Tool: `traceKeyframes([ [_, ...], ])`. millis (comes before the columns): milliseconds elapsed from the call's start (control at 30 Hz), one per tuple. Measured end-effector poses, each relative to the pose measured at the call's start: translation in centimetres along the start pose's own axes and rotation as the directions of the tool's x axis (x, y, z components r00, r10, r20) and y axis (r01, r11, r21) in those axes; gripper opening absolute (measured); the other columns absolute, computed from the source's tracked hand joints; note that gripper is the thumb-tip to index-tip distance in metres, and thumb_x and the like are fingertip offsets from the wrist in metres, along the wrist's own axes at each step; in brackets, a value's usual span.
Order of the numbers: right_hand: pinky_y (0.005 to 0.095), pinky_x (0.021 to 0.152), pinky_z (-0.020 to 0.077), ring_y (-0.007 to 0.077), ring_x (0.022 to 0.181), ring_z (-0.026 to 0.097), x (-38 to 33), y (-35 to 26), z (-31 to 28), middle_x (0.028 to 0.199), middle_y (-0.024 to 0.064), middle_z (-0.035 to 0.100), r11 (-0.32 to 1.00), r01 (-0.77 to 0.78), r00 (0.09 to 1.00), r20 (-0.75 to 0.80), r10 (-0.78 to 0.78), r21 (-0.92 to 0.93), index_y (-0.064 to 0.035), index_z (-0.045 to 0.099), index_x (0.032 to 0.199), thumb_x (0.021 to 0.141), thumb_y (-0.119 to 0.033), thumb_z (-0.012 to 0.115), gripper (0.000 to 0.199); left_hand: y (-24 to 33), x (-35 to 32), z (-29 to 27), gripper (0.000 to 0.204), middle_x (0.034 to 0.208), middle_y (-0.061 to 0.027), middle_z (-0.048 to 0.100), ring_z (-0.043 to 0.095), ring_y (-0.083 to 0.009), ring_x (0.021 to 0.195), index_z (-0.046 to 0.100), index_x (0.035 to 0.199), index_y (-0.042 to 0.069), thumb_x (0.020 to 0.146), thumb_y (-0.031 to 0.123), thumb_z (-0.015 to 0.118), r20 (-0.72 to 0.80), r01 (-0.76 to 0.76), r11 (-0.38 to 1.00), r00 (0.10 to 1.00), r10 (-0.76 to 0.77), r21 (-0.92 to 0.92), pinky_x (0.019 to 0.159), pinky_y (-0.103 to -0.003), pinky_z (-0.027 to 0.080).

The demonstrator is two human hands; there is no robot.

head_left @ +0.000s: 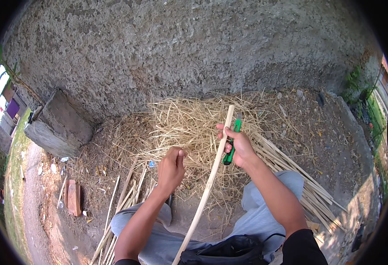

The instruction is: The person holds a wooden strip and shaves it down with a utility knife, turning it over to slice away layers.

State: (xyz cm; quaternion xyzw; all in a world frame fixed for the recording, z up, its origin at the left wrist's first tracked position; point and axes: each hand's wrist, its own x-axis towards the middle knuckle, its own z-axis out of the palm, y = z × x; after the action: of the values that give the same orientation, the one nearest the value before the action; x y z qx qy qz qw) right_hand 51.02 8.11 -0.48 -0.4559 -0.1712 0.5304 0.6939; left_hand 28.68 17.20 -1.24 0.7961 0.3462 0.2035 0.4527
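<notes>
My right hand is closed around a green box cutter and a long pale wooden strip together. The strip slants from above that hand down past my lap to the lower edge of the view. To the left of the strip, my left hand hangs with its fingers curled in, apart from the strip; whatever it may hold is hidden. Beneath both hands lies a heap of thin straw-coloured shavings.
More long strips lie in a bundle by my right knee, and others by my left. A rough grey wall rises behind the heap. At the left stand a concrete block and a reddish brick. A black bag rests at my lap.
</notes>
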Motion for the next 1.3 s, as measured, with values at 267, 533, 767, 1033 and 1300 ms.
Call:
traceKeyframes([
  [267,0.0208,0.050,0.0373,0.0041,0.054,0.041,-0.5,-0.3,0.7,0.083,0.0031,0.060,0.999,0.002,0.998,-0.063,0.000,0.034,-0.0043,0.062,0.111,0.096,-0.018,0.060,0.021,3.2,-4.1,2.7,0.054,0.117,-0.0147,0.058,0.062,-0.0216,0.094,0.045,0.133,0.000,0.102,0.044,0.042,0.413,0.322,0.871,0.897,-0.156,-0.371,0.070,-0.032,0.055],
  [533,0.0242,0.055,0.0434,0.0071,0.065,0.051,-0.9,-1.8,0.6,0.096,0.0080,0.063,0.737,-0.029,0.999,-0.003,0.037,-0.675,-0.0007,0.052,0.124,0.094,-0.026,0.064,0.041,2.6,-6.2,3.4,0.036,0.065,0.0045,0.033,0.026,-0.0064,0.044,0.052,0.101,0.006,0.105,0.037,0.035,0.599,0.644,0.555,0.744,-0.296,-0.526,0.039,-0.024,0.026],
  [767,0.0368,0.078,0.0488,0.0244,0.085,0.061,-2.2,-4.1,-1.4,0.102,0.0142,0.062,0.347,0.214,0.945,0.104,-0.310,-0.913,0.0010,0.044,0.138,0.095,-0.021,0.057,0.049,2.3,-5.2,2.1,0.037,0.063,0.0044,0.035,0.029,-0.0077,0.043,0.048,0.098,0.010,0.106,0.040,0.028,0.638,0.651,0.416,0.746,-0.192,-0.636,0.039,-0.025,0.028],
  [1033,0.0305,0.052,0.0395,0.0107,0.055,0.048,-6.4,-5.3,2.2,0.066,0.0039,0.055,0.429,0.430,0.875,0.248,-0.417,-0.794,-0.0002,0.061,0.109,0.097,-0.019,0.055,0.023,1.9,-5.3,1.8,0.027,0.085,-0.0022,0.053,0.040,-0.0101,0.047,0.042,0.097,0.011,0.106,0.033,0.029,0.521,0.555,0.469,0.826,-0.214,-0.687,0.043,-0.026,0.040],
  [1300,0.0234,0.043,0.0346,0.0047,0.048,0.043,-2.3,2.4,1.1,0.082,0.0050,0.067,0.948,-0.043,0.998,-0.063,0.024,-0.316,-0.0044,0.064,0.094,0.095,-0.026,0.061,0.022,1.4,-5.4,2.8,0.031,0.078,-0.0021,0.050,0.045,-0.0124,0.049,0.051,0.099,0.006,0.105,0.031,0.033,0.526,0.539,0.435,0.835,-0.162,-0.721,0.048,-0.029,0.045],
])
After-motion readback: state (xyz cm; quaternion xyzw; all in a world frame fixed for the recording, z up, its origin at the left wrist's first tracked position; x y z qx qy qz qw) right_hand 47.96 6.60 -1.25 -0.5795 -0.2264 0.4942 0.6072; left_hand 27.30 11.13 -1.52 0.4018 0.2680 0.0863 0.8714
